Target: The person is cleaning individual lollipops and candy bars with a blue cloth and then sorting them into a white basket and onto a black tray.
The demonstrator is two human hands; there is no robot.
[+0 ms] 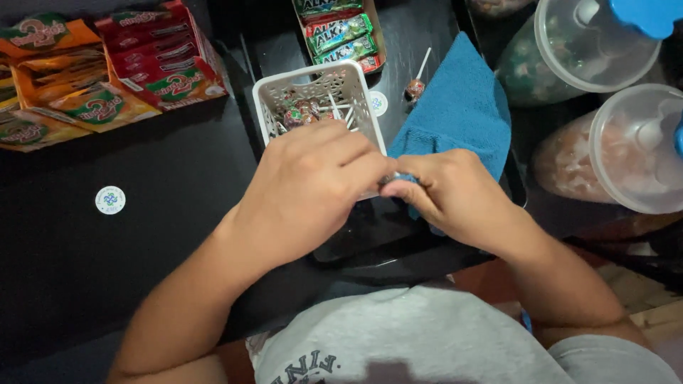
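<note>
Both hands meet just in front of the white basket (313, 89), which holds lollipops (302, 114) with their sticks pointing mostly right and toward the person. The left hand (309, 195) is curled, covering the basket's near edge; what it grips I cannot tell. The right hand (445, 192) pinches the near corner of the blue cloth (462, 107), whose long axis runs away from the person, up and to the right. One loose lollipop (415, 89) lies on the black table (142, 235) just left of the cloth, its stick pointing away.

Black counter (142, 249): basket (267, 92), cloth (462, 107), jars (626, 149)
</note>
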